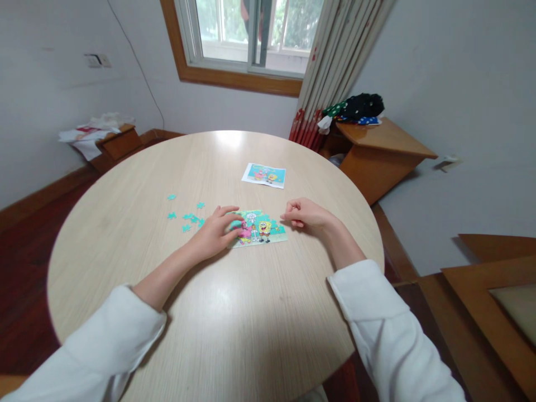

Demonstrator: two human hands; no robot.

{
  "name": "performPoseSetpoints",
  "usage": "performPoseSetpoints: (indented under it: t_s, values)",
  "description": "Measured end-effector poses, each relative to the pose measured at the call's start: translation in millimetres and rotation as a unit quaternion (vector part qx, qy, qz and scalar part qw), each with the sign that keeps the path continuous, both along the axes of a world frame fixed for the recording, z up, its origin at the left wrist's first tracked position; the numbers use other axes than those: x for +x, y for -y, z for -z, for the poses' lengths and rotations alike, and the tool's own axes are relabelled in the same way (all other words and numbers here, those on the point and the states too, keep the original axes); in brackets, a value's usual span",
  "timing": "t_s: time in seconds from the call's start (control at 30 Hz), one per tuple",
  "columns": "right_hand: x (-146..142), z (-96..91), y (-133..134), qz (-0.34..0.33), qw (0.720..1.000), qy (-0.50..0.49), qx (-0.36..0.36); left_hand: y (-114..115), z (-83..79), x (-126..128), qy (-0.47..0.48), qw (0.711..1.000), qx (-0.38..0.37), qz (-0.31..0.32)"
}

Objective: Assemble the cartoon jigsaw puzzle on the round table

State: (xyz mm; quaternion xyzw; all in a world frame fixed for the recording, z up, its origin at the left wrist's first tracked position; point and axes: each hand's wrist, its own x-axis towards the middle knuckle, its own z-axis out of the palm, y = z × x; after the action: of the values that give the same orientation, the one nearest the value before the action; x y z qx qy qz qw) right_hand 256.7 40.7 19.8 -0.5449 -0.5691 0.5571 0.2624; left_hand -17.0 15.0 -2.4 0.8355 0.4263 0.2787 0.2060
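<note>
A partly assembled jigsaw puzzle (pixel 264 229) with cartoon figures lies on the table; its upper right outline is uneven. My left hand (pixel 215 231) rests over its left part with the fingers apart, hiding some of that side. Just off the puzzle's right edge, my right hand (pixel 307 215) is closed in a pinch; whatever its fingertips may hold is too small to make out. Left of my left hand lie several loose turquoise puzzle pieces (pixel 186 228). Beyond the puzzle is a reference picture (pixel 268 176) showing similar figures on a white-edged sheet.
Everything lies on a round pale wooden table (pixel 226 324). Behind it to the right, a wooden cabinet (pixel 377 156) bears a heap of dark cloth (pixel 360 109). A curtain (pixel 330 56) hangs by the window. A wooden chair (pixel 481 301) stands at the right.
</note>
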Motion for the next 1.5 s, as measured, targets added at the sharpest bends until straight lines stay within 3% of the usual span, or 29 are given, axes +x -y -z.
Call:
performPoseSetpoints:
  t_s: [0.17,0.33,0.47,0.7,1.07,1.5]
  values:
    - [-7,2.6,-7,0.109,0.991,-0.021,0.080,-9,-12.3,-11,0.095,0.986,0.062,-0.122]
    - [-8,6.1,-13,0.176,0.978,-0.020,0.113,-21,-23.5,-29,0.160,0.953,0.020,-0.256]
    - [-7,7.1,-14,0.204,0.970,-0.009,0.133,-29,-28.3,-45,0.206,0.925,-0.013,-0.321]
    - [-5,7.3,-15,0.213,0.967,-0.007,0.140,-45,-27.3,-72,0.280,0.868,-0.003,-0.411]
    - [-5,7.3,-15,0.210,0.966,-0.026,0.146,-58,-23.1,-112,0.334,0.789,-0.025,-0.515]
    - [-4,10.1,-16,0.218,0.961,-0.005,0.169,-56,-21.0,-113,0.332,0.793,-0.033,-0.510]
